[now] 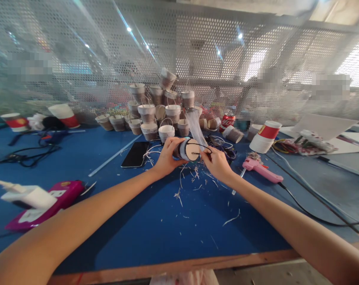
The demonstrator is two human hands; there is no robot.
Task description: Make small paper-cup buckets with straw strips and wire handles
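My left hand [171, 156] is wrapped round a small cup [192, 150], which lies tipped on its side with a round cream face toward me. A thin black cord [199, 145] curves across that face. At the cup's right side, the fingers of my right hand [215, 161] are pinched together on the cord. Behind my hands stand stacked small paper buckets [167, 130] with thin handles. A bundle of clear strips [195, 126] rises just behind the cup. White fibre scraps [196, 171] lie scattered on the blue table below.
Left of my hands lies a black phone [135, 154]; nearer is a magenta power strip [59, 194] with a white plug. On the right are a pink glue gun [262, 170] with its cord, stacked paper cups [265, 137] and a red can [227, 122]. A perforated metal screen [108, 47] closes the back.
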